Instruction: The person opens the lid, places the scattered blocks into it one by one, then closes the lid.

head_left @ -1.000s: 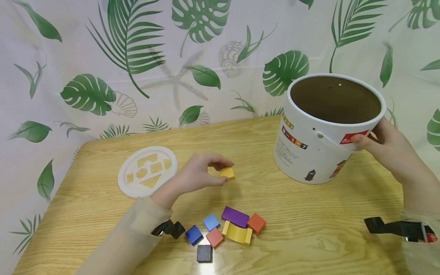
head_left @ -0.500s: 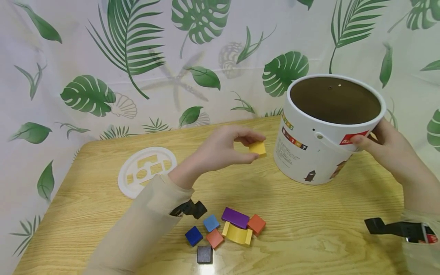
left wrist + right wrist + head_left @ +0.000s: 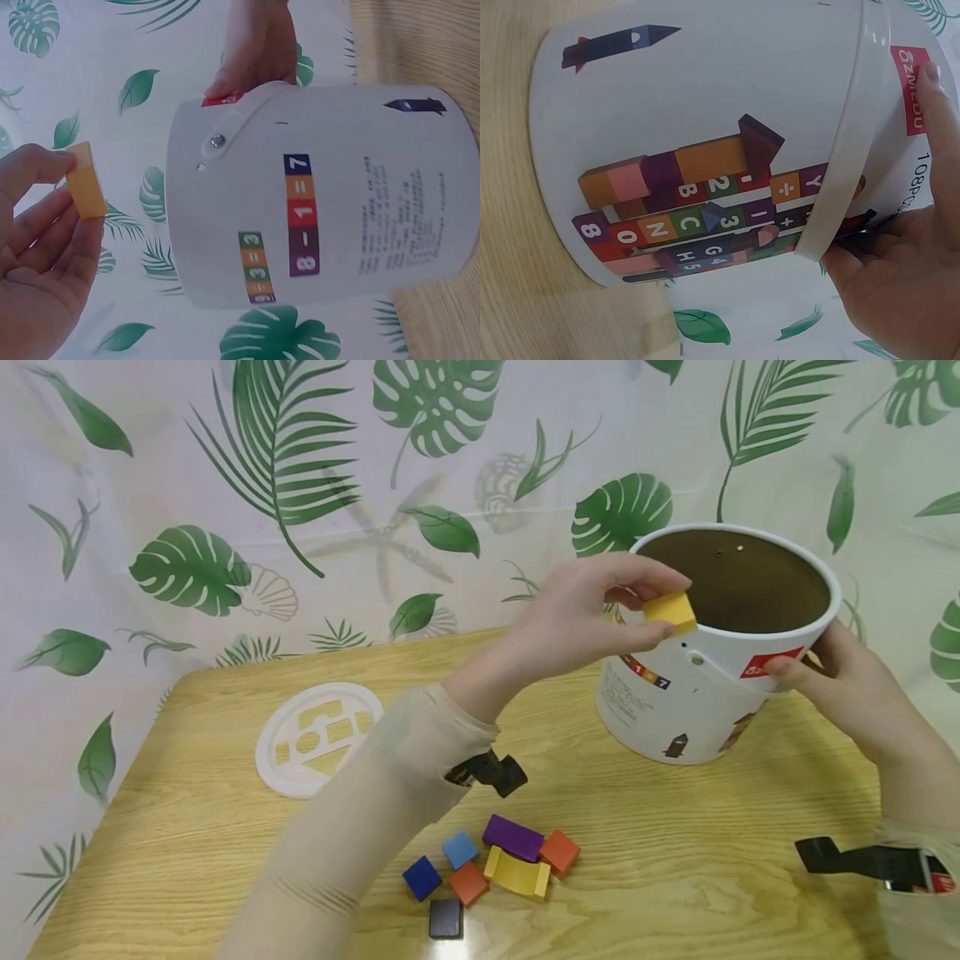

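A yellow block (image 3: 670,612) is pinched between the thumb and fingers of my left hand (image 3: 577,614), raised at the near left rim of a white bucket (image 3: 675,693). In the left wrist view the block (image 3: 87,184) shows apart from the bucket's mouth, above its rim. My right hand (image 3: 847,693) grips the bucket's right side, thumb on the red label (image 3: 910,90) and fingers behind. The bucket stands on the table, its dark inside partly visible and its bottom hidden. A white handle (image 3: 847,142) hangs against its wall.
Near the table's front lie a purple block (image 3: 513,837), a yellow curved block (image 3: 517,872), a dark blue block (image 3: 422,877), a black block (image 3: 446,918) and several red and light blue ones. A round white lid with cut-out shapes (image 3: 281,710) lies left. A leaf-print cloth (image 3: 480,460) hangs behind.
My left hand has carried the yellow block up and to the right, from over the middle of the table to the bucket's rim. The right hand and bucket have stayed put.
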